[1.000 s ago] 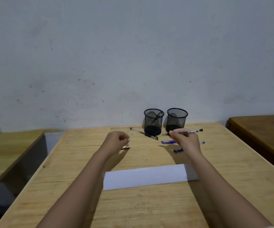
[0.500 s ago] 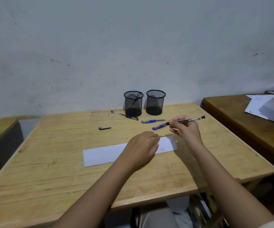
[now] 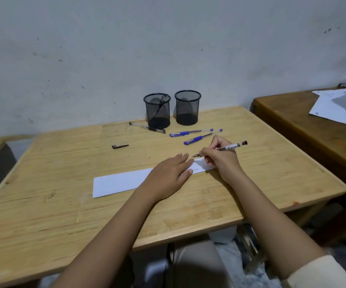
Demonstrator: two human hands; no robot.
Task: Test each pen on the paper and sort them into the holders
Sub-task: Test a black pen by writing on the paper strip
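Testing now: our right hand [image 3: 219, 161] pinches the black pen [image 3: 228, 147], tip aimed left just above the paper [image 3: 122, 181]'s right end; left hand [image 3: 168, 175] flat, pinning it. Holders [image 3: 157, 110] sit far, behind the nib.

Dim, even indoor light, soft shadows, sharp centre, wide-angle bending at edges.
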